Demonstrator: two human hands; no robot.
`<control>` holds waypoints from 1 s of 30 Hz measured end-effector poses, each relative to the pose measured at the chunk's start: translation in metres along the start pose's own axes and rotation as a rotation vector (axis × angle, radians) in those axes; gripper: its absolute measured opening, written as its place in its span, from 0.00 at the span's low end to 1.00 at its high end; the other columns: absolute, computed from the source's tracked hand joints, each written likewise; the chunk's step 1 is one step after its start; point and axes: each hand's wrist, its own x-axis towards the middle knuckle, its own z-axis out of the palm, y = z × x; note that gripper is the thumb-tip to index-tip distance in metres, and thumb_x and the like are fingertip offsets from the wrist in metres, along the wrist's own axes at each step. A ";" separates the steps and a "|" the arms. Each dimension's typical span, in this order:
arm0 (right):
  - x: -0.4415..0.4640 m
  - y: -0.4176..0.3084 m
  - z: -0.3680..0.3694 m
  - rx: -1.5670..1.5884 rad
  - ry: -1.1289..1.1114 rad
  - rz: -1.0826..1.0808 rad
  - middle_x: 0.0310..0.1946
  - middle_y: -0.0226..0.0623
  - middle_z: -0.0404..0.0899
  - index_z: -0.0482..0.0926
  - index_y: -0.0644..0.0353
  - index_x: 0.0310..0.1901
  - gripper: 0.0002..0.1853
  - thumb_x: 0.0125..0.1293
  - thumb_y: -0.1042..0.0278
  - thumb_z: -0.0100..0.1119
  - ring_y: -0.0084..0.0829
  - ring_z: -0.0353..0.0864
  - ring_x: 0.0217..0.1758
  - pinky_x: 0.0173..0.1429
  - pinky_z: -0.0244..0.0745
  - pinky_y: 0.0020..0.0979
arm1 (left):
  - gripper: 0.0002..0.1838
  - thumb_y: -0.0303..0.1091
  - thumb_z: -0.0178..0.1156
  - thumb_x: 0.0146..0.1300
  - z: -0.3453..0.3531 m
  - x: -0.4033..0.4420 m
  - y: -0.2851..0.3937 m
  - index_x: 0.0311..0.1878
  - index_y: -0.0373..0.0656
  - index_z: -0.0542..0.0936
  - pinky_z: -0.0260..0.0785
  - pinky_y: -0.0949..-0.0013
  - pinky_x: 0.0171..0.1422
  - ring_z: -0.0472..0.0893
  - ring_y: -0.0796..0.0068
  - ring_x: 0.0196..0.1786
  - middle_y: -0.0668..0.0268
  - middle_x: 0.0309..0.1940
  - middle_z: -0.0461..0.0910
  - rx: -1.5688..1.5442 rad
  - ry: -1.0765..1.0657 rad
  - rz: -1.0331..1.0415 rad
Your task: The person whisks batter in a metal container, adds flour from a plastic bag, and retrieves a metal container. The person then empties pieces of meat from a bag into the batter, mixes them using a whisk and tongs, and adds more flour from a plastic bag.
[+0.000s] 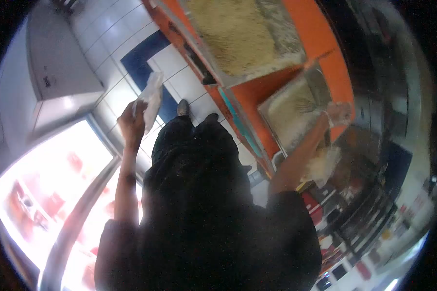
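My left hand (132, 122) is closed around a whitish, translucent plastic bag (153, 99), which stands up from the fingers over the tiled floor. On the other side, my right hand (339, 114) is closed at the outer edge of a smaller metal tray (284, 104). Thin wire tines of a whisk-like tool (306, 105) reach from that hand over the pale, crumb-like contents of the tray. A clear bag with yellowish contents (323, 166) lies beyond my right forearm.
A larger tray of yellowish crumbs (233, 36) sits in the orange counter (252, 104). A brightly lit display case (48, 179) is at the lower left, below a grey-white cabinet (65, 58). White and blue floor tiles (175, 63) run between; a dark rack (369, 218) stands at right.
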 end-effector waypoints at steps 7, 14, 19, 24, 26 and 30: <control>0.028 0.035 -0.030 -1.703 -0.408 -0.612 0.58 0.40 0.74 0.73 0.57 0.62 0.25 0.69 0.51 0.56 0.37 0.79 0.52 0.51 0.81 0.41 | 0.14 0.40 0.61 0.64 0.080 0.063 -0.066 0.40 0.37 0.84 0.72 0.57 0.37 0.84 0.53 0.31 0.48 0.27 0.82 -0.018 0.050 -0.155; -0.013 -0.035 -0.008 -2.163 -0.215 -0.806 0.52 0.41 0.79 0.74 0.62 0.59 0.24 0.68 0.56 0.57 0.35 0.81 0.53 0.51 0.82 0.38 | 0.13 0.36 0.59 0.63 0.246 0.126 -0.175 0.41 0.35 0.84 0.75 0.54 0.42 0.84 0.45 0.39 0.44 0.33 0.82 -0.143 0.054 -0.200; 0.065 -0.023 -0.023 -2.068 0.156 -1.484 0.41 0.37 0.82 0.78 0.63 0.48 0.14 0.71 0.61 0.51 0.32 0.82 0.45 0.45 0.81 0.32 | 0.12 0.36 0.60 0.61 0.335 0.172 -0.199 0.38 0.35 0.84 0.74 0.52 0.44 0.82 0.41 0.40 0.44 0.32 0.82 -0.468 0.053 -0.477; 0.118 -0.055 -0.022 -1.481 -0.399 -2.175 0.38 0.38 0.80 0.75 0.63 0.52 0.20 0.66 0.56 0.57 0.38 0.82 0.39 0.48 0.80 0.38 | 0.12 0.36 0.59 0.60 0.397 0.193 -0.209 0.38 0.36 0.84 0.74 0.52 0.48 0.83 0.41 0.42 0.43 0.34 0.83 -0.507 0.037 -0.531; 0.103 -0.060 -0.030 -1.487 -0.507 -2.039 0.39 0.38 0.80 0.75 0.62 0.51 0.20 0.66 0.54 0.56 0.39 0.81 0.40 0.48 0.80 0.39 | 0.12 0.36 0.59 0.61 0.422 0.196 -0.228 0.38 0.36 0.84 0.74 0.51 0.48 0.83 0.41 0.43 0.43 0.35 0.83 -0.519 0.027 -0.541; 0.072 -0.056 -0.036 -1.446 -0.619 -1.935 0.40 0.39 0.80 0.77 0.59 0.48 0.20 0.66 0.51 0.55 0.42 0.81 0.42 0.49 0.79 0.42 | 0.13 0.36 0.57 0.61 0.456 0.188 -0.261 0.37 0.35 0.84 0.75 0.50 0.49 0.83 0.41 0.43 0.44 0.35 0.83 -0.322 0.123 -0.452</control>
